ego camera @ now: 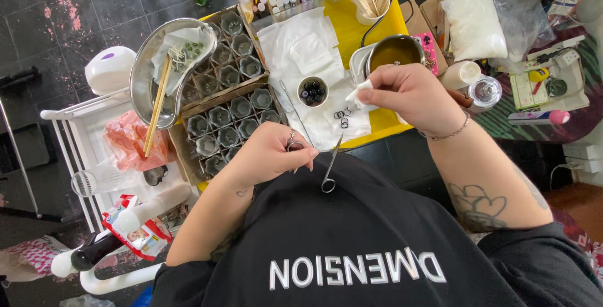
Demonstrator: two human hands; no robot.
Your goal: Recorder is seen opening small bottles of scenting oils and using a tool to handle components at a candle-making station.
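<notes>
Head view: left hand (267, 153) pinches steel forceps (331, 167), right hand (408, 93) w/ white tissue (359, 96).

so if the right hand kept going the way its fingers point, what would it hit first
The right hand, pinching a white pad, points toward the small bowl of dark beads. That bowl looks first in line, though depth is unclear.

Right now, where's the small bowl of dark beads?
Head view, centre: the small bowl of dark beads sits on the white cloth, just left of the right hand and above the left hand.

Shiny metal forceps (331, 167), glossy steel tray (146, 75), matt white paper towel (308, 56).
</notes>
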